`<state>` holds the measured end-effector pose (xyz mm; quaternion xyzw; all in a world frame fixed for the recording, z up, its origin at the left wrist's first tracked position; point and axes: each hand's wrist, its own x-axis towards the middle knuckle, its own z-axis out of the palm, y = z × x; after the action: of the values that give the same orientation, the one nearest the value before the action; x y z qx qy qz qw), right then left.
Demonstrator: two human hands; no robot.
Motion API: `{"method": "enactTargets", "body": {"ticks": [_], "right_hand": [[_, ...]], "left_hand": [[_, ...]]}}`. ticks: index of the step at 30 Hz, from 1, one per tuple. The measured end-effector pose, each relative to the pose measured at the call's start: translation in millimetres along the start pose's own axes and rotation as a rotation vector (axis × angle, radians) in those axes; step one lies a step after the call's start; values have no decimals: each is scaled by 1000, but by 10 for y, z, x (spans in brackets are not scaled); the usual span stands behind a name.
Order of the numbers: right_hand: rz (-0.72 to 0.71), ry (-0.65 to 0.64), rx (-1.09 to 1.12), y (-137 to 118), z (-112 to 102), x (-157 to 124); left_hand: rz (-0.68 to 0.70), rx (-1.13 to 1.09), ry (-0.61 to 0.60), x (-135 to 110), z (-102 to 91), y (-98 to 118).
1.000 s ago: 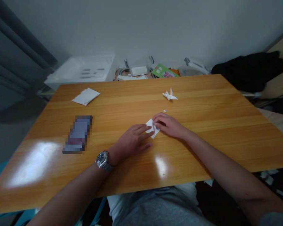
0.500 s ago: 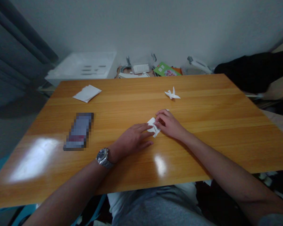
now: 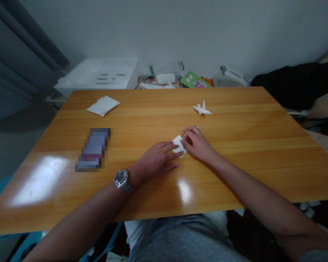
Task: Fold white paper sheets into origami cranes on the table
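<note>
The paper (image 3: pixel 178 139) lies on the counter (image 3: pixel 142 123) between the hands. Left hand (image 3: pixel 156 160): fingers extended, unclenched, resting on the paper, presumably to steady it. Right hand (image 3: pixel 199 144): thumb and finger pinch its right edge, probably for fine control. The crane (image 3: pixel 201 108) stands beyond, far right.

One head-worn camera, near the table (image 3: pixel 240 138), looks forward and down across it toward a wall (image 3: pixel 164 32).
</note>
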<state>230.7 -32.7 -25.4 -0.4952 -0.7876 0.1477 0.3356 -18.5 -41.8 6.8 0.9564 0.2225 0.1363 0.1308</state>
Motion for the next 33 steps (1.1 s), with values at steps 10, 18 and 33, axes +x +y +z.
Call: {"method": "enactTargets", "body": {"ticks": [10, 18, 33], "right_hand": [[0, -3, -7, -14, -10, 8], [8, -1, -5, -23, -8, 18], [4, 1, -7, -26, -4, 21]], "left_hand": [[2, 2, 0, 5, 3, 12], [18, 12, 7, 2, 13, -15], [44, -61, -14, -48, -38, -76]]}}
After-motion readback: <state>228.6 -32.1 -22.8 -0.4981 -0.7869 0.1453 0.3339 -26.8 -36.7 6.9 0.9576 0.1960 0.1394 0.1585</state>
